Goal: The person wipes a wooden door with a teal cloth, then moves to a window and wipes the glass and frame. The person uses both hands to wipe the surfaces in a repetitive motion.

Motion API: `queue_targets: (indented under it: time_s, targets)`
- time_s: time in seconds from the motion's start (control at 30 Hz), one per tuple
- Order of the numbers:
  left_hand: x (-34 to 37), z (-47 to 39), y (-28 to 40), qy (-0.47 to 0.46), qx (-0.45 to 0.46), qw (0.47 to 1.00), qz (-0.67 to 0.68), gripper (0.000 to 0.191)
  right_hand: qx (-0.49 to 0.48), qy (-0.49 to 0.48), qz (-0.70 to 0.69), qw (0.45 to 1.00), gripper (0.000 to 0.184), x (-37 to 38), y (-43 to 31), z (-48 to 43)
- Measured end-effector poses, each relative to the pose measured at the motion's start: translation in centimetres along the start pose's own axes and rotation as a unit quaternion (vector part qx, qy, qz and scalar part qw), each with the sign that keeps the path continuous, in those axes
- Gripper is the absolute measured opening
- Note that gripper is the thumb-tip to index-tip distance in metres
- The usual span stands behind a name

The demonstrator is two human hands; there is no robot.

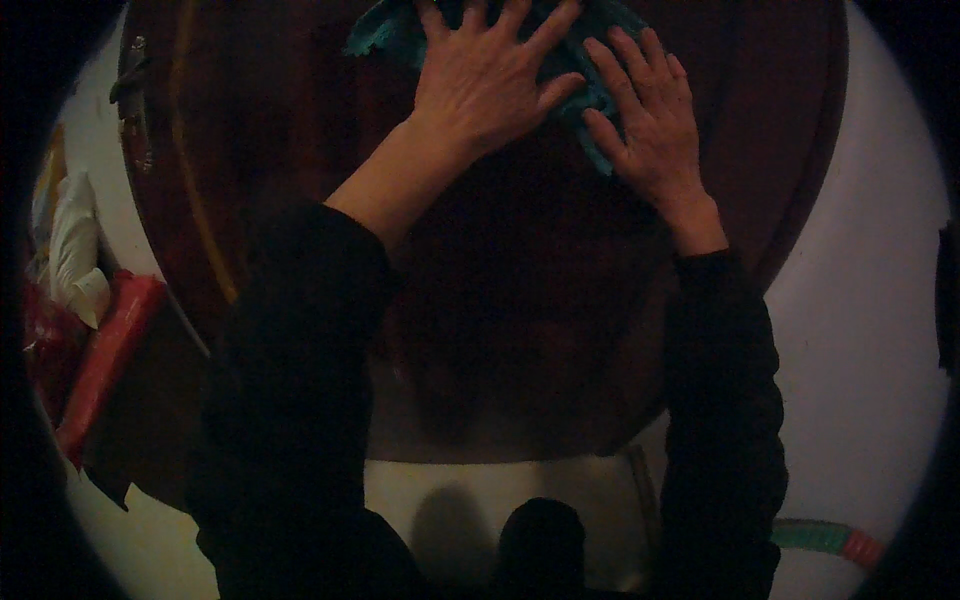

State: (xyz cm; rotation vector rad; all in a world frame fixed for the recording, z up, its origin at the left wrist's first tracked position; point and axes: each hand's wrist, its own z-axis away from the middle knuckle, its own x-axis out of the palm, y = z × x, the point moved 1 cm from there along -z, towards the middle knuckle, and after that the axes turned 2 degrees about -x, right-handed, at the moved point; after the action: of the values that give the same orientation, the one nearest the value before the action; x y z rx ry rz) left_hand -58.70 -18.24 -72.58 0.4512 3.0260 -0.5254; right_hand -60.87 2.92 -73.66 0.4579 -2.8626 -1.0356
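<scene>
A teal cloth point(390, 36) lies on a dark reddish-brown surface with a curved edge point(525, 300), at the top of the view. My left hand point(480, 82) rests palm down on the cloth with its fingers spread, the fingertips at the picture's upper rim. Close to its right, my right hand point(652, 127) lies palm down at the cloth's right edge, fingers slightly apart. Part of the cloth shows between the two hands, and a corner of it hangs below them. Neither hand is seen to grip it.
Left of the dark surface are a red plastic-like package point(112, 367), a crumpled white bag point(73, 240) and a dark box-like thing point(154, 397). A small metal-like object point(139, 105) lies near the surface's left edge. A green and red strip point(814, 536) is at lower right.
</scene>
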Motion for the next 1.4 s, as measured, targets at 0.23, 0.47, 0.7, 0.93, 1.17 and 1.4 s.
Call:
queue_targets:
  time_s: [0.23, 0.47, 0.7, 0.93, 1.17, 1.4]
  targets:
    - [2.7, 9.7, 7.8, -0.129, 0.079, 0.989, 0.003, 0.067, 0.133, -0.064, -0.003, 0.989, 0.063, -1.2, -9.2, 13.9]
    - [3.9, 17.0, 12.6, -0.236, 0.237, 0.941, 0.042, 0.067, 0.082, -0.102, -0.097, 0.987, 0.063, -1.9, -13.0, 25.6]
    - [6.0, 6.1, 15.6, -0.11, 0.149, 0.982, 0.025, 0.068, 0.15, -0.075, -0.015, 0.986, 0.068, -3.6, -1.2, 22.5]
    - [9.6, -2.9, 20.5, -0.057, 0.119, 0.98, 0.15, 0.064, -0.01, -0.089, 0.142, 0.986, 0.063, -8.5, 13.2, 20.2]
    - [12.3, 0.1, 29.3, -0.04, 0.138, 0.987, 0.067, 0.063, 0.108, -0.136, 0.074, 0.982, 0.067, -9.8, 13.4, 30.0]
    - [14.5, 9.5, 34.5, -0.121, 0.201, 0.957, 0.171, 0.063, 0.284, -0.105, 0.097, 0.948, 0.064, -8.1, 1.2, 42.2]
